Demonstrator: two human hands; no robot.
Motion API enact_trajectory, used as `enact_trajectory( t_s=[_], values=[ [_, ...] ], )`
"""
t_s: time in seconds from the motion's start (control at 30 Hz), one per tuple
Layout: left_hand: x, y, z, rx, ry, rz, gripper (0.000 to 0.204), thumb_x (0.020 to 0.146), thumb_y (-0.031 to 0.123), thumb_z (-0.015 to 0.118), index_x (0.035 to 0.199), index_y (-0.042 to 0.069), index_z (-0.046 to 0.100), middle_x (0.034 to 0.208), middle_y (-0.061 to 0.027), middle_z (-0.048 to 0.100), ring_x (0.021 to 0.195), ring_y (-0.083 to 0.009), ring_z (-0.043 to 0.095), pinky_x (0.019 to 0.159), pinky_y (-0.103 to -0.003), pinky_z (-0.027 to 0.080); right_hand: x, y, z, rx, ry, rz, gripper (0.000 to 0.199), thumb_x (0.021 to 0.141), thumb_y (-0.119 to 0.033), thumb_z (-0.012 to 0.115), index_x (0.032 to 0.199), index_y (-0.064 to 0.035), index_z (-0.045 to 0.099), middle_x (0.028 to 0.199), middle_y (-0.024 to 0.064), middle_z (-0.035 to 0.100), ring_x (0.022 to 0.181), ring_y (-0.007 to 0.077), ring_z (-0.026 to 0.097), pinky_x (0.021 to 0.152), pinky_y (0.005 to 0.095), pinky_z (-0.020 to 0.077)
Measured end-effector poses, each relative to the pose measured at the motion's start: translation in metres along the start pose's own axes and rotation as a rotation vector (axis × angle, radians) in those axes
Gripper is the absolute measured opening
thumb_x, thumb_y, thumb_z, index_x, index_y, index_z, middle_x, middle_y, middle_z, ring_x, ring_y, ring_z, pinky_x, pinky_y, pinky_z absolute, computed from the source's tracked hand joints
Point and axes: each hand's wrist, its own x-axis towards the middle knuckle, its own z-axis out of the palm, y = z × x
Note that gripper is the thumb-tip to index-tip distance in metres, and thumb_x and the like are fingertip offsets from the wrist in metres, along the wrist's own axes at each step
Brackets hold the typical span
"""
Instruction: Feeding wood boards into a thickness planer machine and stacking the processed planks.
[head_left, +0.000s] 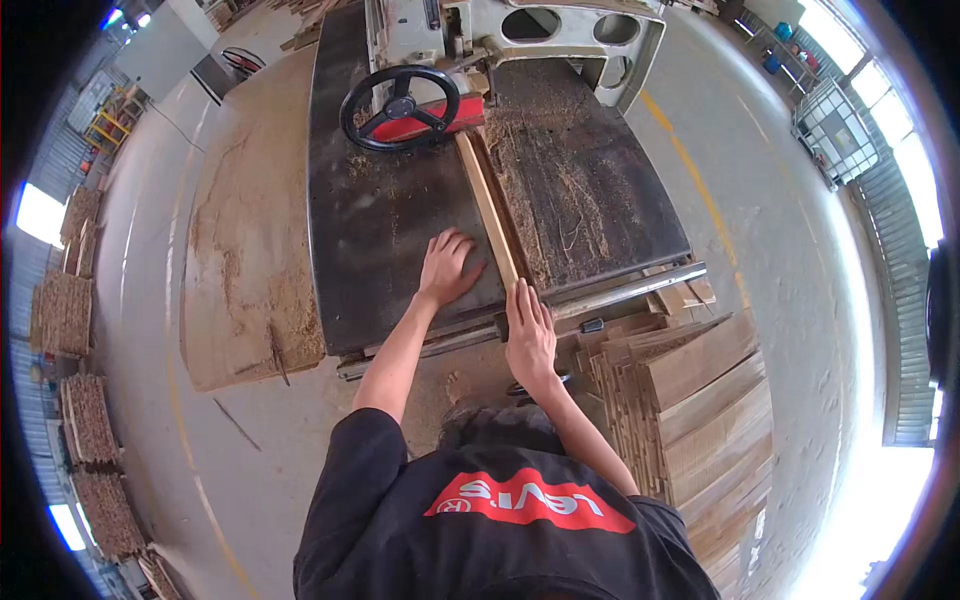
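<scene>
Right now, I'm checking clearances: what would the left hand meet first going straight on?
Probably the long wooden strip on the dark machine table; the left hand points forward and slightly right, though exact contact is unclear.

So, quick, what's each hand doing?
Left hand: open on the dark tabletop, holding nothing.
Right hand: at the near end of the wooden strip; grip unclear.
</scene>
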Motion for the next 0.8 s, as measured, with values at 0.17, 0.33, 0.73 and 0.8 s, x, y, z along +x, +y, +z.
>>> enact_trajectory(
  t_s=[0.17, 0.33, 0.73, 0.8],
  values=[
    [0.001, -0.004, -0.003, 0.059, 0.084, 0.055, 0.040, 0.088, 0.033, 0.076, 0.116, 0.005, 0.068, 0.127, -0.0095, 0.065, 0.133, -0.0306, 0.051, 0.110, -0.047, 0.040, 0.004, -0.004, 0.002, 0.054, -0.051, -0.014, 0.072, 0.088, 0.002, 0.053, 0.157, 0.0037, 0.033, 0.163, 0.0239, 0.034, 0.151, 0.0386, 0.035, 0.123, 0.0482, 0.0306],
    [0.002, 0.000, 0.004, 0.049, 0.114, 0.054, 0.037, 0.089, 0.030, 0.075, 0.116, 0.006, 0.068, 0.125, -0.0095, 0.066, 0.132, -0.0304, 0.051, 0.109, -0.047, 0.040, -0.002, -0.010, -0.002, -0.070, -0.076, -0.141, 0.065, 0.090, -0.001, 0.052, 0.151, 0.0143, 0.033, 0.161, 0.0319, 0.029, 0.150, 0.0455, 0.032, 0.126, 0.0480, 0.0265],
    [0.000, -0.004, 0.003, 0.041, 0.142, 0.047, 0.033, 0.091, 0.027, 0.076, 0.116, 0.005, 0.068, 0.125, -0.0094, 0.066, 0.133, -0.0305, 0.051, 0.108, -0.047, 0.042, -0.004, 0.040, -0.014, 1.113, 0.018, 0.338, 0.061, 0.088, 0.012, 0.056, 0.149, 0.0021, 0.053, 0.154, 0.0186, 0.052, 0.141, 0.0261, 0.053, 0.113, 0.0352, 0.0432],
    [0.000, -0.006, 0.004, 0.042, 0.161, 0.036, 0.033, 0.091, 0.026, 0.076, 0.116, 0.006, 0.068, 0.125, -0.0096, 0.066, 0.134, -0.0310, 0.051, 0.108, -0.047, 0.043, -0.004, 0.048, -0.021, 1.277, 0.045, 0.229, 0.060, 0.089, 0.011, 0.057, 0.149, 0.0047, 0.050, 0.153, 0.0181, 0.054, 0.141, 0.0251, 0.052, 0.116, 0.0360, 0.0401]
  ],
)
